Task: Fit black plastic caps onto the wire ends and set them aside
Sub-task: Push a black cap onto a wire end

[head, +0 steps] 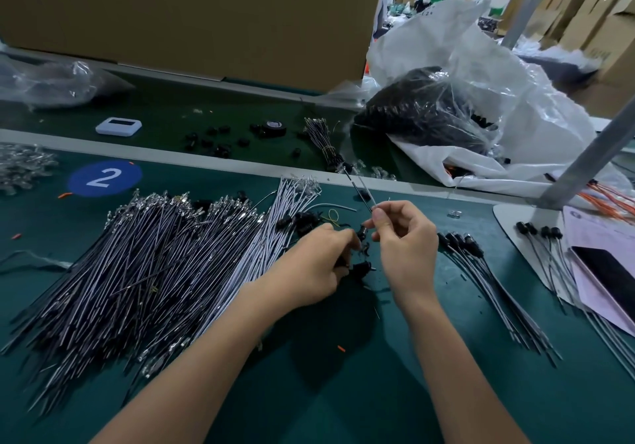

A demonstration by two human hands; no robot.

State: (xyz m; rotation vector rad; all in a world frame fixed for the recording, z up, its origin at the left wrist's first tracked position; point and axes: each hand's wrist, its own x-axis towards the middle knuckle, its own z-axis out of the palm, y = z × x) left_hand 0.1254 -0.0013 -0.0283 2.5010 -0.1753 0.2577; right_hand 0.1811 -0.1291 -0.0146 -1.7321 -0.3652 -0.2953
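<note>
Black plastic caps lie in a small cluster on the green bench mat directly under the hands. One cap sits at the tips of the left hand, whose fingers curl round it. The right hand pinches a thin wire between thumb and forefinger, and the wire slants up and away from the knuckles. Whether the wire's end is seated in the cap I cannot tell; fingers hide the joint.

Judging by the piles, the job looks to be at an early stage. A modest row of capped wires lies set aside just right of the right hand, with a few more on the white stand base. The heap of bare wires on the left is far larger, so most of the work remains.

The wires are slim and straight, sheathed in grey and white, with bright metal terminals glinting at their far ends. The caps are stubby, matte and roughly cylindrical, and look small enough to need a fingertip pinch. Behind, a clear bag bulges with dark parts, its film crinkled and glossy.
</note>
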